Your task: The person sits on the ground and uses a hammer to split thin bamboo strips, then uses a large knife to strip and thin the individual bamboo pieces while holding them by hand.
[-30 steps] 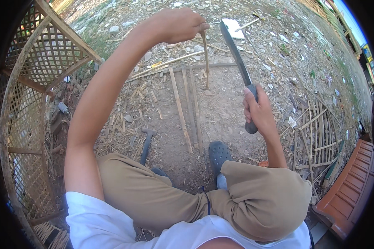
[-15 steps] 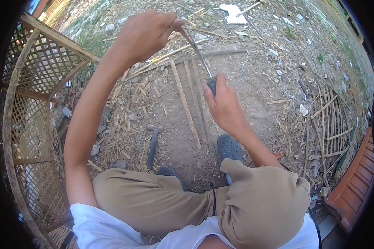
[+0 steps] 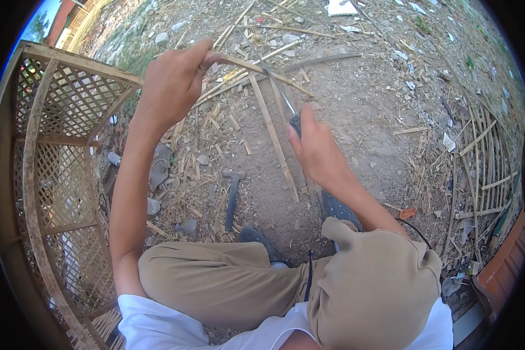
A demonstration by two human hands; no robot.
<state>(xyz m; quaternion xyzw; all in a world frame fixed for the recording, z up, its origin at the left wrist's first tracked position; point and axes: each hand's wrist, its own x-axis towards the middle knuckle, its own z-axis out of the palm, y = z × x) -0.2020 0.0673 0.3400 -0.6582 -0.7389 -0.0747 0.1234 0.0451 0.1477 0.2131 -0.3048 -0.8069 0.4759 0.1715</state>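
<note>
1. Curled round the handle point(image 3: 296, 123) of the knife point(image 3: 282, 93), the right hand point(image 3: 319, 147) could slip if it squeezes too softly.
2. The left hand point(image 3: 176, 87) pinches one end of the stick point(image 3: 245, 66), up in the air past the knees point(image 3: 385, 274). Its other end is free, so it could twist.
3. The knife crosses the stick. Pushed too hard, it could skid into the left hand.

This is an outdoor yard: stony dirt ground point(image 3: 361, 143) strewn with wooden strips point(image 3: 274, 140), a latticed wooden frame point(image 3: 38, 189), sunlight and a sliver of sky point(image 3: 49, 9).
</note>
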